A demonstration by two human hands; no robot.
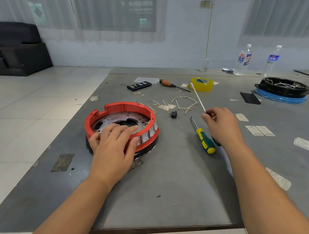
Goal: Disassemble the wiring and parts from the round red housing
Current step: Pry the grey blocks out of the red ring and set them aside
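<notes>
Red housing (114, 108): round, on the grey table (164, 180), under the left hand, well left of the right hand.
Left hand (113, 143): fingers spread flat over the near rim, thumb against the outer wall beside the row of rocker switches (147, 135).
Right hand (221, 127): pinches a thin white wire (198, 97) that slants up and away.
Screwdriver (203, 137): green-and-yellow handle, lying just left of the right hand.
Loose wires (179, 104): beyond both hands, between them.
Black knob (173, 114): near those wires.

Bare table (164, 171) near the front edge; loose wires (179, 104), green-yellow screwdriver (204, 139), perhaps a small black plug (173, 114) beyond.
</notes>
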